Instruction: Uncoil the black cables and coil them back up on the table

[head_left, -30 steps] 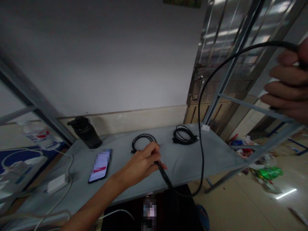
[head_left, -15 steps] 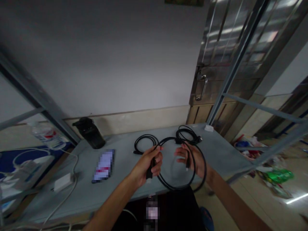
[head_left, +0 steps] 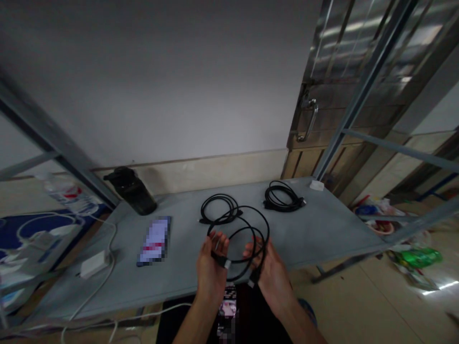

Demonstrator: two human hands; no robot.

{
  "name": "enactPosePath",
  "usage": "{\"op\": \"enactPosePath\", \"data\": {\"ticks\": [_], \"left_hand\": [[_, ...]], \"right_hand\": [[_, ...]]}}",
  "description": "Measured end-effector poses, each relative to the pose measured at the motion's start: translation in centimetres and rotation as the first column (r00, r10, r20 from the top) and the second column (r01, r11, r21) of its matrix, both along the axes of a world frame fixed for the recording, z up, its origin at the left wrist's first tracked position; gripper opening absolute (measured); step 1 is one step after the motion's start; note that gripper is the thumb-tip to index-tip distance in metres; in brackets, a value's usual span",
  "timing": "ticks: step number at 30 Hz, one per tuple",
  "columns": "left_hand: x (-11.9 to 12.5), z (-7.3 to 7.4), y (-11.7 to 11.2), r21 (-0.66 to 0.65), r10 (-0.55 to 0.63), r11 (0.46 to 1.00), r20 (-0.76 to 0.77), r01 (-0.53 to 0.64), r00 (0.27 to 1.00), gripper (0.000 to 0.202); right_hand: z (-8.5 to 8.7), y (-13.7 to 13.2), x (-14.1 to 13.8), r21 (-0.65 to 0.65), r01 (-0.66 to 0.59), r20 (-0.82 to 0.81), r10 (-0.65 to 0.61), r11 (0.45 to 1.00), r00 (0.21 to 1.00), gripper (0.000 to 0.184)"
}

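A loosely looped black cable (head_left: 221,259) hangs between my two hands above the front edge of the desk. My left hand (head_left: 211,267) has its fingers curled round one side of the loops, and a plug with a pale metal tip sticks out to the right. On the other side, my right hand (head_left: 274,274) grips the loops, with a second dark plug (head_left: 255,275) pointing down beside its palm. Behind the hands lies a coiled black cable (head_left: 202,210), partly overlapped by the held loops. Another coiled black cable (head_left: 285,206) rests farther right.
The grey desk (head_left: 186,248) carries a phone (head_left: 156,241), a white power adapter (head_left: 93,264) with its cord, and a black bottle (head_left: 132,191). A small white object (head_left: 317,185) sits at the back right corner. Metal posts (head_left: 362,95) frame both sides.
Both hands have come lower and nearer the body, turning palms upward with the cable. Its loops have shifted down and left, and the view has tilted slightly.
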State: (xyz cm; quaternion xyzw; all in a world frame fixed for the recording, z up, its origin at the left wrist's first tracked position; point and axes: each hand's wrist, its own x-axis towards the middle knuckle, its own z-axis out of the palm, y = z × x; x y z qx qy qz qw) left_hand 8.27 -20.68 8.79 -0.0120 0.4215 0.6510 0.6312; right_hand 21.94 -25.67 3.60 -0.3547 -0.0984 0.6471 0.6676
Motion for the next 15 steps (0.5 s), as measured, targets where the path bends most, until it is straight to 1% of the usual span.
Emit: {"op": "enactPosePath", "data": {"ticks": [2,4,5,7,9,10,12,13,15], "left_hand": [[0.3,-0.6,-0.7,0.005,0.005,1.0,-0.055,-0.004,0.998,0.02],[0.5,-1.2,-1.4,0.039,-0.028,0.999,-0.126,0.034,0.992,0.014],[0.4,-1.4,-1.7,0.07,-0.054,0.995,-0.17,0.067,0.984,0.019],[0.2,-1.8,-2.5,0.156,-0.113,0.975,-0.28,0.161,0.953,0.04],[-0.5,-2.2,-3.4,0.238,-0.188,0.922,-0.417,0.307,0.889,0.06],[-1.0,-2.3,-3.8,0.261,-0.223,0.884,-0.492,0.387,0.842,0.067],[-2.4,-2.4,-4.7,0.259,-0.276,0.809,-0.625,0.528,0.73,0.077],[-3.3,-2.5,-5.0,0.242,-0.291,0.78,-0.676,0.577,0.677,0.081],[-5.0,-2.6,-5.6,0.223,-0.278,0.749,-0.749,0.624,0.601,0.087]], "right_hand": [[1.3,-0.1,-1.2,-0.019,0.06,0.001,-0.06,0.998,0.998,0.075],[2.5,-0.2,-2.3,0.007,0.11,0.026,-0.11,0.994,0.994,0.075],[3.1,-0.3,-2.6,0.028,0.123,0.04,-0.124,0.992,0.991,0.071],[3.9,-0.4,-2.8,0.057,0.132,0.05,-0.134,0.99,0.99,0.061],[4.7,-0.5,-2.3,0.072,0.132,0.024,-0.134,0.989,0.991,0.057],[5.0,-0.5,-1.9,0.078,0.129,0.001,-0.129,0.989,0.992,0.057],[5.6,-0.3,-0.9,0.104,0.108,-0.048,-0.103,0.989,0.994,0.058],[5.9,-0.2,-0.5,0.119,0.093,-0.068,-0.086,0.989,0.994,0.059],[6.4,0.2,0.3,0.138,0.068,-0.095,-0.055,0.988,0.994,0.062]]}}
